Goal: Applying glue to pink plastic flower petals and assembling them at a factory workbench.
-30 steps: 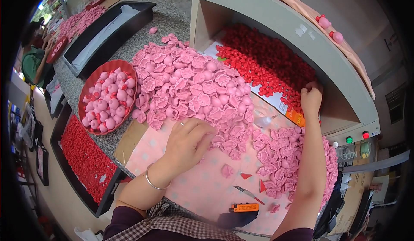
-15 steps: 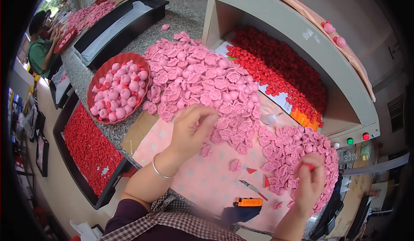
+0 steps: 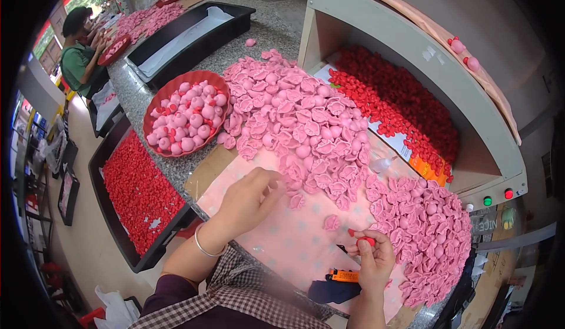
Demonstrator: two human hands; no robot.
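Note:
My left hand (image 3: 250, 196) rests on the pink mat (image 3: 282, 241), fingers curled at the near edge of a big heap of pink flower-shaped pieces (image 3: 300, 123); whether it grips a piece I cannot tell. My right hand (image 3: 374, 258) hovers low over the mat, pinching a small red piece (image 3: 364, 241) between thumb and fingers. A second heap of pink pieces (image 3: 424, 223) lies just right of it. One loose pink piece (image 3: 331, 222) sits between the hands.
A red bowl of pink balls (image 3: 185, 114) stands at left. Red pieces (image 3: 406, 105) fill an open grey box. A black tray of red pieces (image 3: 135, 191) sits below the counter edge. An orange lighter (image 3: 344, 276) lies near my right hand. Another person (image 3: 79, 47) works far left.
My right hand came back from the red pieces in the box to the mat, now with a red piece in it. My left hand stayed at the heap's edge.

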